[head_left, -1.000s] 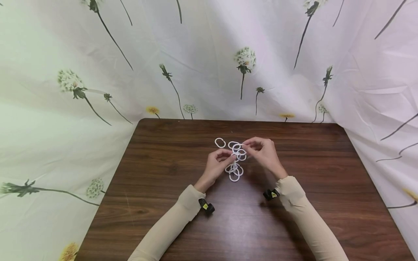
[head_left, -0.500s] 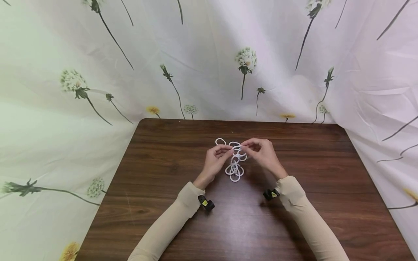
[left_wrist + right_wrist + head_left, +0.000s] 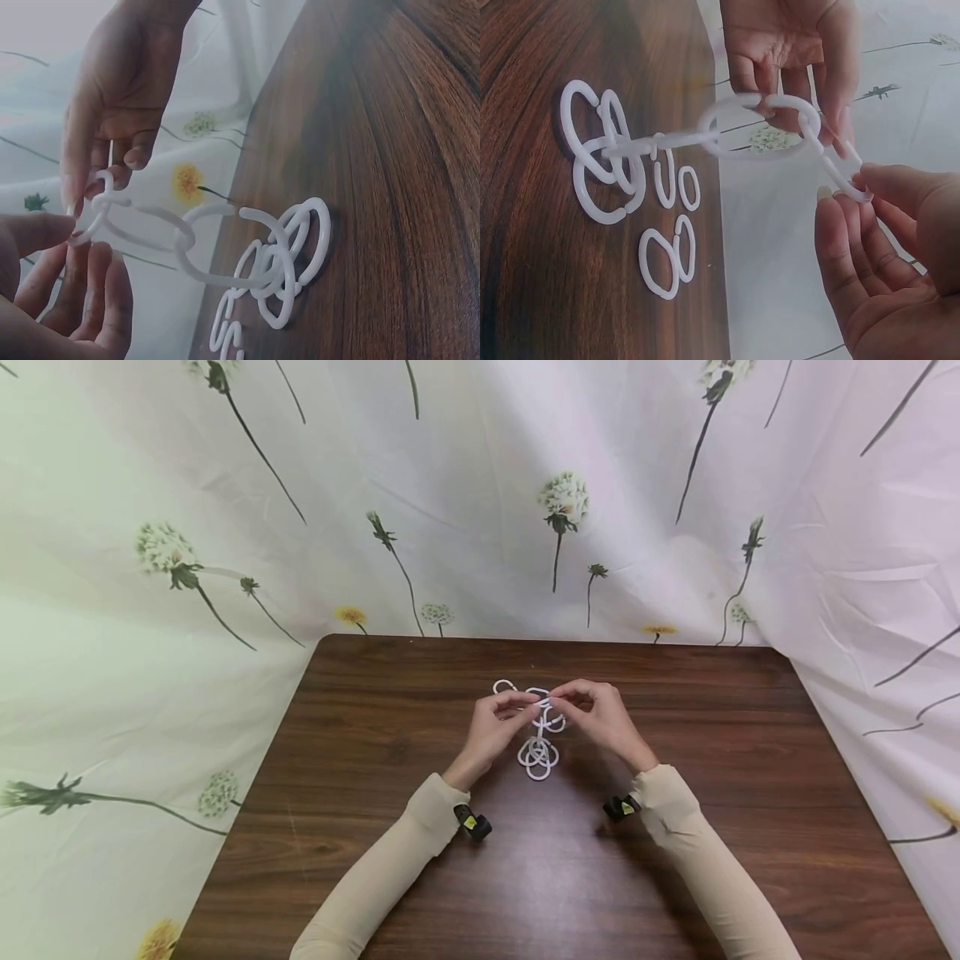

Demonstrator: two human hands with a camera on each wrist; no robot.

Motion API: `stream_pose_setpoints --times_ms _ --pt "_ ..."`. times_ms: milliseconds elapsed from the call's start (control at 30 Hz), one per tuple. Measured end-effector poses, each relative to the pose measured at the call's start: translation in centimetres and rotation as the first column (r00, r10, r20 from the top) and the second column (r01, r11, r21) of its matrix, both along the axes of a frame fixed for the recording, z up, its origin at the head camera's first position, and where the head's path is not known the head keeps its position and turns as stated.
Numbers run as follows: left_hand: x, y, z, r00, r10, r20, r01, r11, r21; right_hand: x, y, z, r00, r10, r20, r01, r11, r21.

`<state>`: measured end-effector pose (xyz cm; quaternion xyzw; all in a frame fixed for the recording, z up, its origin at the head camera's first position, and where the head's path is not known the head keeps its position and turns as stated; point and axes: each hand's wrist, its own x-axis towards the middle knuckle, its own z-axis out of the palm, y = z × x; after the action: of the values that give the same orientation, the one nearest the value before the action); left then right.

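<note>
A chain of white plastic oval rings (image 3: 537,752) runs from my fingers down to the dark wooden table (image 3: 375,735), where its lower links lie bunched (image 3: 604,161). My left hand (image 3: 525,707) pinches one of the top links (image 3: 97,206) between thumb and fingers. My right hand (image 3: 559,700) pinches the end link (image 3: 840,169) right beside it. The fingertips of both hands almost meet above the table. In the left wrist view the raised links (image 3: 180,240) stretch from the hands toward the pile (image 3: 289,259).
Several loose white rings lie on the table beyond the hands (image 3: 504,686), seen as pairs in the right wrist view (image 3: 667,259). A floral cloth (image 3: 480,502) hangs behind and beside the table. Black wrist-mounted cameras (image 3: 474,823) sit at both sleeves.
My left hand rose from lower on the chain to the top links beside the right hand. The chain was drawn up, and its pile on the table shrank.
</note>
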<state>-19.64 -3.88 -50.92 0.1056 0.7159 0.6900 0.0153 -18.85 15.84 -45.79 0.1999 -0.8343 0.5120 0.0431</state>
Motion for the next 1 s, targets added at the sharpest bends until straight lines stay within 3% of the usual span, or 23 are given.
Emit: stream_pose_setpoints --times_ms 233,333,567,800,1000 --pt "0.2 -0.1 0.1 1.000 -0.005 0.022 0.005 1.000 -0.003 0.0 0.1 0.3 1.000 0.005 0.026 -0.004 0.999 -0.031" --pt "0.2 -0.2 0.0 1.000 0.017 0.015 -0.017 1.000 -0.025 -0.2 0.2 0.1 0.998 0.013 0.062 -0.009 0.998 -0.069" --pt "0.4 -0.8 -0.2 0.999 0.049 0.023 -0.049 0.999 0.015 -1.1 1.1 -0.7 0.994 -0.002 0.111 0.012 0.996 -0.094" --pt "0.7 -1.5 -0.1 0.997 0.051 0.052 -0.053 0.998 0.032 -3.2 2.3 -4.2 0.987 -0.047 0.151 0.061 0.994 -0.089" --pt "0.8 -2.0 0.0 0.997 0.055 0.056 -0.060 0.994 0.092 -4.5 3.0 -7.1 0.983 -0.085 0.164 0.088 0.996 -0.013"
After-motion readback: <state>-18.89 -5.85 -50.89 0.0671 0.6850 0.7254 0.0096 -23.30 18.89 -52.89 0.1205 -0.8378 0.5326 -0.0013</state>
